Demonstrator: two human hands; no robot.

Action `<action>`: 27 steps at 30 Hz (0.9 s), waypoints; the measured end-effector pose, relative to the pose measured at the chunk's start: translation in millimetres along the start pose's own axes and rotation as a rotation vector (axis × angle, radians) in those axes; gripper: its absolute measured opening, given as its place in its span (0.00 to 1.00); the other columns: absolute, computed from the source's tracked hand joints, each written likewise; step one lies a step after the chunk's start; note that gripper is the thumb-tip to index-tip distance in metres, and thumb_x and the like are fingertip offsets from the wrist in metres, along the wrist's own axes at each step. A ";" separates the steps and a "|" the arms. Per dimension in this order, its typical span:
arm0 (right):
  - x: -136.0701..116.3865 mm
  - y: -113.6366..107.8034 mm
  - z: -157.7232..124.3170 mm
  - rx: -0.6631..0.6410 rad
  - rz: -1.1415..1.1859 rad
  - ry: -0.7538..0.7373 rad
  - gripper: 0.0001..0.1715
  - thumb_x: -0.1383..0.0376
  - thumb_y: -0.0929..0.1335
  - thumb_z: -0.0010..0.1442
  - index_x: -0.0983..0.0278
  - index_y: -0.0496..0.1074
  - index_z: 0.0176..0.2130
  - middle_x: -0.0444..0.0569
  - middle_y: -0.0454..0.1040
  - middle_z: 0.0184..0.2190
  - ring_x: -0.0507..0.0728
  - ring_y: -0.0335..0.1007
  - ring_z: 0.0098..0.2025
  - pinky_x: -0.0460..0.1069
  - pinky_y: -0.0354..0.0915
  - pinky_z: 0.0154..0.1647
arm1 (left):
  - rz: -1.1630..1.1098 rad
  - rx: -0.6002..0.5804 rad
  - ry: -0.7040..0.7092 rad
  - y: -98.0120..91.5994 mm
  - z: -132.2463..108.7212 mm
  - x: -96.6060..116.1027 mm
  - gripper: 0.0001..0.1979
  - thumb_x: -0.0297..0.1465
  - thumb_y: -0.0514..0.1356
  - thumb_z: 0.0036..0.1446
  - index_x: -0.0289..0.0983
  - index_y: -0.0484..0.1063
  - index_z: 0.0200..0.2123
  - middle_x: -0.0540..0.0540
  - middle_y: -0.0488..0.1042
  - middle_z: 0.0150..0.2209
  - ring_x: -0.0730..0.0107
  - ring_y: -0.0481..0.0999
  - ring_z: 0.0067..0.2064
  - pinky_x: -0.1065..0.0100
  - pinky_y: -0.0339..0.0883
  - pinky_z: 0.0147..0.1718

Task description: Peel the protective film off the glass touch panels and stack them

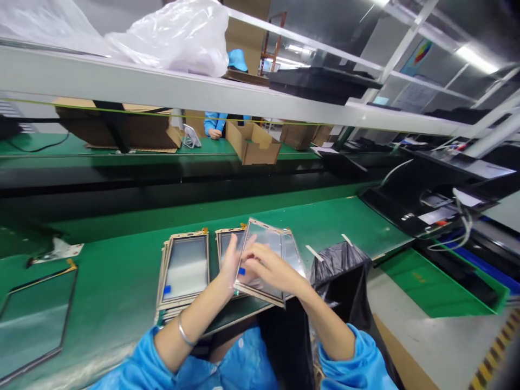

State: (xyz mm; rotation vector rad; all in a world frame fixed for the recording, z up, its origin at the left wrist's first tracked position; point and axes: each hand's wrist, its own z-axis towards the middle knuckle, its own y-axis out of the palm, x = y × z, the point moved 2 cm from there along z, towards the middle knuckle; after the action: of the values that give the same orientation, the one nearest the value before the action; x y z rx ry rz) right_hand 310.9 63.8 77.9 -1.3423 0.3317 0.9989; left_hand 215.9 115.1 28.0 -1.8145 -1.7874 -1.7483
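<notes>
The framed glass panel [266, 234] is held above the near edge of the green bench [325, 219], tilted, directly in front of the wearer. Left hand [228, 271]: gripping the panel at its left edge. The thumb stands upright beside the frame; the other fingers pass behind the glass and show faintly through it. Right hand [271, 266]: positioned over the front face, entering from the right side. Its fingers are bent and point leftward, with the tips near the blue tab [242, 271] at the panel's lower left corner. From where I stand, I cannot tell whether these fingertips pinch anything or only rest against the surface. The panel's upper part extends clear of both hands; its lower right corner projects below the right wrist.

Adjacent items: a panel stack [187, 265] lies on the bench to the left of the left hand. A second stack [225, 238] is partly hidden behind the left hand and the held panel. Further glass [293, 253] shows behind the held panel's right edge. A black bag [343, 262] hangs at the bench edge to the right, secured by tape strips [314, 253].
</notes>
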 end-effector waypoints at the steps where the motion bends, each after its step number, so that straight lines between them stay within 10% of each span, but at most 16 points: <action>1: -12.0 7.8 -0.7 -0.063 -0.054 -0.067 0.05 0.65 0.64 0.63 0.61 0.69 0.39 0.47 0.72 0.38 0.55 0.67 0.43 0.50 0.64 0.46 | -0.065 0.006 0.012 -9.3 -11.2 6.9 0.41 0.61 0.36 0.54 0.38 0.62 0.57 0.35 0.73 0.49 0.49 0.72 0.51 0.51 0.67 0.46; 6: -47.0 45.4 -2.2 -0.060 -0.387 -0.303 0.17 0.61 0.67 0.61 0.63 0.66 0.48 0.57 0.70 0.49 0.63 0.67 0.50 0.57 0.67 0.47 | -0.332 0.110 0.111 -38.7 -50.8 34.7 0.38 0.59 0.34 0.56 0.46 0.46 0.64 0.38 0.62 0.60 0.55 0.64 0.59 0.49 0.64 0.50; 20: -72.2 88.9 22.2 0.093 -0.507 -0.505 0.13 0.72 0.58 0.65 0.65 0.70 0.41 0.56 0.76 0.41 0.59 0.73 0.41 0.52 0.67 0.39 | -0.492 0.255 0.277 -72.9 -85.0 53.1 0.35 0.58 0.37 0.57 0.48 0.51 0.61 0.39 0.58 0.63 0.54 0.55 0.64 0.45 0.64 0.49; 27: -52.0 82.6 43.5 0.193 -0.231 -0.251 0.11 0.69 0.55 0.67 0.62 0.64 0.38 0.51 0.73 0.35 0.56 0.69 0.38 0.50 0.66 0.38 | -0.336 0.124 0.303 -80.7 -99.1 32.0 0.34 0.44 0.67 0.46 0.46 0.61 0.56 0.43 0.70 0.54 0.55 0.70 0.53 0.58 0.68 0.46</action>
State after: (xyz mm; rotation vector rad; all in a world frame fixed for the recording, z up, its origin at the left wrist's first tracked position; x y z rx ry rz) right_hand 204.6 74.6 72.5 -1.0416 0.0781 0.9042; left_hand 86.0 94.5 35.4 -1.1788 -2.0997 -1.8445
